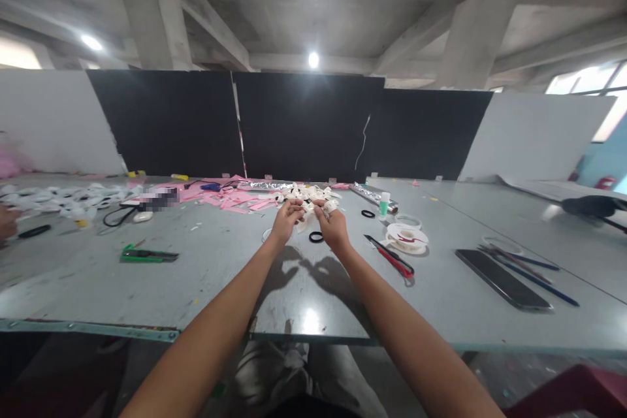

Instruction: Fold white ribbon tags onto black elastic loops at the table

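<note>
My left hand (285,222) and my right hand (334,225) are raised over the middle of the table, fingertips close together. Both are closed in a pinch on a cream ribbon strip (304,221), though the fingers partly cover it. Just behind them lies a heap of cream ribbon pieces (308,192). A black ring (316,237) rests on the table below my fingers. Right of my right hand are a red and black utility knife (392,257) and a white ribbon spool (406,238).
Pink strips (235,198) lie toward the back. A green cutter (149,254) is at left, beyond it white bows (68,199). At right are a glue stick (385,204), a phone (502,279) and several pens (533,271). Another person's hand (6,222) shows at far left.
</note>
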A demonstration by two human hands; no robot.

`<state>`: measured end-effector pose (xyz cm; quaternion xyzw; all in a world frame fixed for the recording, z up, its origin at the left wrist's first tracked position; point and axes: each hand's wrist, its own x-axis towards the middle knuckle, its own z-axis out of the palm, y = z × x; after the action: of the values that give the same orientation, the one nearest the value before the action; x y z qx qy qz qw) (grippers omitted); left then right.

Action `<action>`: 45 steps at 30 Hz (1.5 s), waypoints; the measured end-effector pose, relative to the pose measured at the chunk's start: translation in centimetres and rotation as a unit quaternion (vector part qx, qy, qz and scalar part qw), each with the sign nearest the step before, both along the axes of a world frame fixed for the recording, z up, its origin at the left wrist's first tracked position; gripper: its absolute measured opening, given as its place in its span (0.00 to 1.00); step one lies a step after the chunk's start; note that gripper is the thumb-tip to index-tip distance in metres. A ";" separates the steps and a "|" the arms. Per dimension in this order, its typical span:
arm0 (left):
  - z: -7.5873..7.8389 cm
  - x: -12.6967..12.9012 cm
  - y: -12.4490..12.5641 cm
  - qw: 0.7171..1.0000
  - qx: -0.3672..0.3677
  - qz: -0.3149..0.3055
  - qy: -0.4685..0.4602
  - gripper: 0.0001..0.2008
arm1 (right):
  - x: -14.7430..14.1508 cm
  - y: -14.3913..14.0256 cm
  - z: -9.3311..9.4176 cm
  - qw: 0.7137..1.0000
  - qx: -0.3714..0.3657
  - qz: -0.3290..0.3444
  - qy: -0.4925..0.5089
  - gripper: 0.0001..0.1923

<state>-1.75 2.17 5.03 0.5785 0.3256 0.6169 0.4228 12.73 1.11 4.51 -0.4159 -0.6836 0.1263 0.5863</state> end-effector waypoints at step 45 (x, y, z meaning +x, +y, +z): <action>-0.5 -0.5 -0.9 0.942 0.255 0.116 0.183 0.11 | -1.4 -0.3 -0.3 0.990 -0.069 0.092 0.084 0.14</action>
<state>-2.21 1.25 4.57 0.7281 0.2947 0.6073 0.1196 11.29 0.78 4.16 -0.3784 -0.6568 0.2611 0.5976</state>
